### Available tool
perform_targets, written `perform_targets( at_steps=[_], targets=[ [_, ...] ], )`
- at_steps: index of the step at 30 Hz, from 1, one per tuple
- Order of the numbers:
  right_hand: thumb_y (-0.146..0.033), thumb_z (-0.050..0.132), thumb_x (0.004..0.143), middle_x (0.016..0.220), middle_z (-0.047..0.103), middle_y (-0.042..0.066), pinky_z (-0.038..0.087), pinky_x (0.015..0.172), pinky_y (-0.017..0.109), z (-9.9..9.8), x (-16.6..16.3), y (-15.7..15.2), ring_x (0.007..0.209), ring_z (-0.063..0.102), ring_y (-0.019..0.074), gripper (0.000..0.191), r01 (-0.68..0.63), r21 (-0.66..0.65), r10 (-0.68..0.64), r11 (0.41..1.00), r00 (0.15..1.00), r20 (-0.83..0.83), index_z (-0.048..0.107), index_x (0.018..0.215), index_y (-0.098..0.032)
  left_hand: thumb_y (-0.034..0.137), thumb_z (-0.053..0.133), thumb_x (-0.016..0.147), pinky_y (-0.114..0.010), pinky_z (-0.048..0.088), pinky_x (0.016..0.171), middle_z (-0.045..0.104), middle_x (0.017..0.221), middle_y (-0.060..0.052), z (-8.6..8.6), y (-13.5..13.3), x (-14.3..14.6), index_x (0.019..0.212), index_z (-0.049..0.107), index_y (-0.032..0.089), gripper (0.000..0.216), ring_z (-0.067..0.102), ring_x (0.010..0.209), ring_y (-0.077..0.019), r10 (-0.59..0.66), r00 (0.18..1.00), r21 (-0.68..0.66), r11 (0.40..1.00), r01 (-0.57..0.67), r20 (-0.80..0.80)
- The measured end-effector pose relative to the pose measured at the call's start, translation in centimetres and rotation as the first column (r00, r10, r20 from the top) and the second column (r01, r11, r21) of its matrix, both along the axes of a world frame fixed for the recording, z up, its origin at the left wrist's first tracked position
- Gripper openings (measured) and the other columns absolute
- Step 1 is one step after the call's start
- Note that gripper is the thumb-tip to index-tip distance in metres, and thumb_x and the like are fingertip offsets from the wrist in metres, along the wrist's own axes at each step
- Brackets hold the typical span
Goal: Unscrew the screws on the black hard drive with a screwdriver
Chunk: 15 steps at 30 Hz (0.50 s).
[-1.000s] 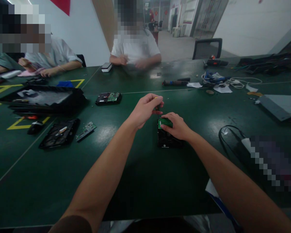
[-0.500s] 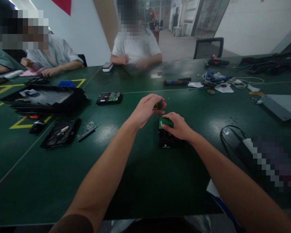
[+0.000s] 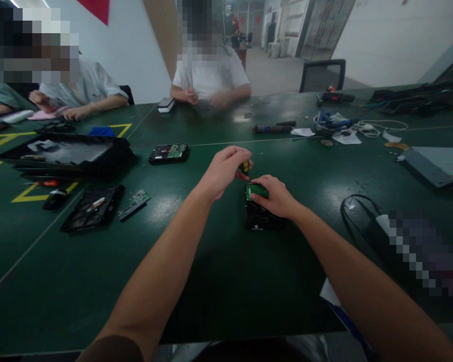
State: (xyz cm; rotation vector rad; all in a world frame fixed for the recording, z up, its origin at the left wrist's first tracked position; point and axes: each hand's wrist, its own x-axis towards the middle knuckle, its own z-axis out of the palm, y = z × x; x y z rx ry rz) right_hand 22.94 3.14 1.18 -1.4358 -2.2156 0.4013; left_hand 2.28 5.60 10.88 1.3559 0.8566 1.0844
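A black hard drive [image 3: 258, 217] with a green circuit board [image 3: 255, 190] on top lies on the dark green table [image 3: 211, 261] in front of me. My right hand [image 3: 277, 197] rests on the drive, fingers curled over the board's edge. My left hand [image 3: 224, 170] is closed round a small screwdriver [image 3: 244, 166] with a yellow and black handle, held upright at the drive's far left corner.
A second hard drive [image 3: 169, 152] lies further back on the left. An opened black case [image 3: 92, 207], a loose circuit board [image 3: 134, 202] and a black tray [image 3: 66, 153] lie left. A black cable [image 3: 357, 211] lies right. Other people sit across the table.
My left hand has turned slightly on the screwdriver, fingers shifting round the handle. My right hand and the drive stay in place.
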Motion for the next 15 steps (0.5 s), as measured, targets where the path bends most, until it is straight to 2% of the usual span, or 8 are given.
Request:
perform_targets(
  at_steps=[6,12,15],
  targets=[
    [-0.042,0.068,0.098,0.138,0.066,0.012,0.047,0.107,0.057,-0.01,-0.01,0.04,0.127,0.06,0.0354,0.041,0.003,0.001,-0.003,1.0,1.0,-0.002,0.066,0.136,-0.027,0.029,0.064,0.091,-0.032,0.061,0.071,0.071,0.089,-0.007,0.18,-0.25,0.31,0.093,0.061,0.019,0.012,0.07,0.088,-0.0199,-0.015,0.995,-0.069,0.997,0.021,0.097],
    [-0.043,0.067,0.099,0.138,0.066,0.012,0.046,0.108,0.058,-0.03,0.02,-0.05,0.128,0.06,0.035,0.041,0.0,0.001,0.0,1.0,1.0,-0.015,0.066,0.136,-0.027,0.03,0.061,0.09,-0.023,0.054,0.061,0.068,0.097,-0.008,0.01,0.14,-0.18,0.083,0.072,0.018,0.018,0.063,0.09,-0.0174,0.028,0.999,0.096,0.995,-0.025,-0.03],
    [-0.043,0.067,0.099,0.138,0.066,0.011,0.046,0.109,0.058,-0.03,0.04,-0.03,0.129,0.06,0.0348,0.041,-0.001,0.0,0.001,1.0,1.0,-0.015,0.066,0.136,-0.028,0.031,0.06,0.09,-0.022,0.051,0.057,0.069,0.097,-0.008,0.06,0.22,-0.36,0.085,0.074,0.018,0.02,0.064,0.09,-0.0183,0.033,0.998,0.096,0.995,-0.027,-0.056]
  ],
)
